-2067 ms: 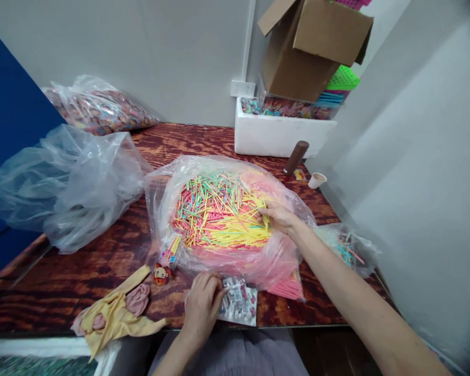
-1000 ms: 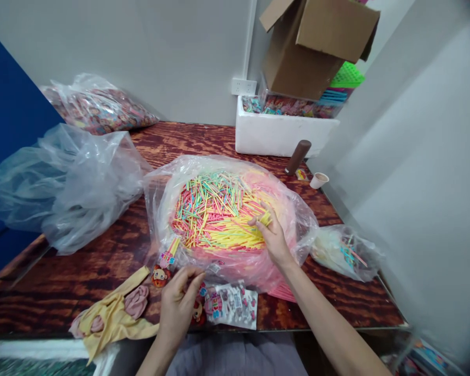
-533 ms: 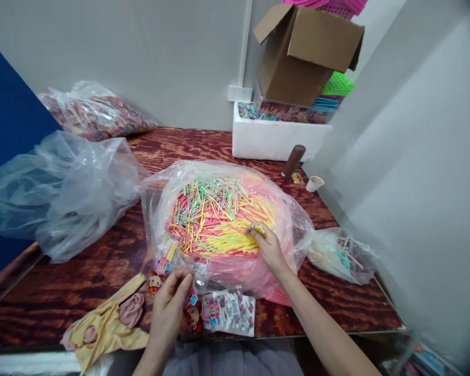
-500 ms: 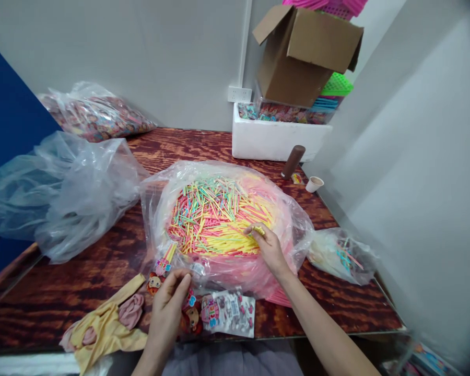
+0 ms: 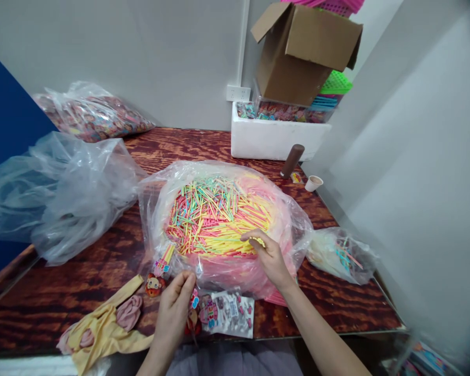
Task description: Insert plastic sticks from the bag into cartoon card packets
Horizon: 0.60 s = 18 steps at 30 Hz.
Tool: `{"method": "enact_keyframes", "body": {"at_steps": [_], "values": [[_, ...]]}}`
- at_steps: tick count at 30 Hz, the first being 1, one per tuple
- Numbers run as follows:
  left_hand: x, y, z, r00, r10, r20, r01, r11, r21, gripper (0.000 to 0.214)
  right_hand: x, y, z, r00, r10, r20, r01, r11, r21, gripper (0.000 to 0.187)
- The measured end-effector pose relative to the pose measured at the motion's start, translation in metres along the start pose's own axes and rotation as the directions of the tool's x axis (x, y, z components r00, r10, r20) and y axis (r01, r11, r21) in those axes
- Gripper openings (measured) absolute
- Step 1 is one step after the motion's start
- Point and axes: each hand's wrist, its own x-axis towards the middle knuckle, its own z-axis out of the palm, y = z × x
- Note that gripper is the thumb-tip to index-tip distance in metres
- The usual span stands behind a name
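Observation:
A large clear bag (image 5: pixel 168 177), spread wide, holds a heap of thin candy-coloured sticks (image 5: pixel 215 219) in yellow, pink, green and blue. My right hand (image 5: pixel 272 261) is over the heap's near right side, fingers curled round a small bunch of yellow sticks (image 5: pixel 257 241). In front of the bag, my left hand (image 5: pixel 174 303) has thumb and forefinger pinched together; what is between them, if anything, is hidden. Just right of it lie a cartoon-printed packet (image 5: pixel 194 316) and a silvery printed packet (image 5: pixel 235 313). Another packet (image 5: pixel 155 284) with a cartoon face lies to its left.
Crumpled clear plastic (image 5: pixel 78 193) covers the table's left side, before a full bag of printed packets (image 5: pixel 97 117). Yellow and pink cloth (image 5: pixel 102 329) lies front left. At right are a small bag (image 5: pixel 344 256), a paper cup (image 5: pixel 314 183), a brown cylinder (image 5: pixel 293 161) and a white foam box (image 5: pixel 278 139).
My left hand has moved slightly right, its thumb and forefinger drawn closer together. My right hand shifts a little while keeping the yellow sticks over the heap.

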Motion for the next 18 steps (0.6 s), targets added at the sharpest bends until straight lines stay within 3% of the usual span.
{"method": "enact_keyframes", "body": {"at_steps": [5, 13, 18], "values": [[-0.005, 0.005, 0.000, 0.998, 0.057, 0.039, -0.061, 0.994, 0.093, 0.038, -0.005, -0.010, 0.002, 1.000, -0.017, 0.010, 0.017, 1.000, 0.017, 0.018], [-0.005, 0.009, -0.002, 0.999, 0.001, 0.035, 0.001, 0.998, -0.062, 0.038, -0.009, -0.004, 0.006, 0.999, -0.035, 0.011, 0.035, 0.999, -0.016, 0.019], [-0.005, 0.010, 0.001, 0.997, 0.033, 0.070, -0.037, 0.998, 0.049, 0.041, -0.011, 0.001, 0.007, 0.999, -0.042, 0.009, 0.042, 0.998, -0.041, 0.020]]}}
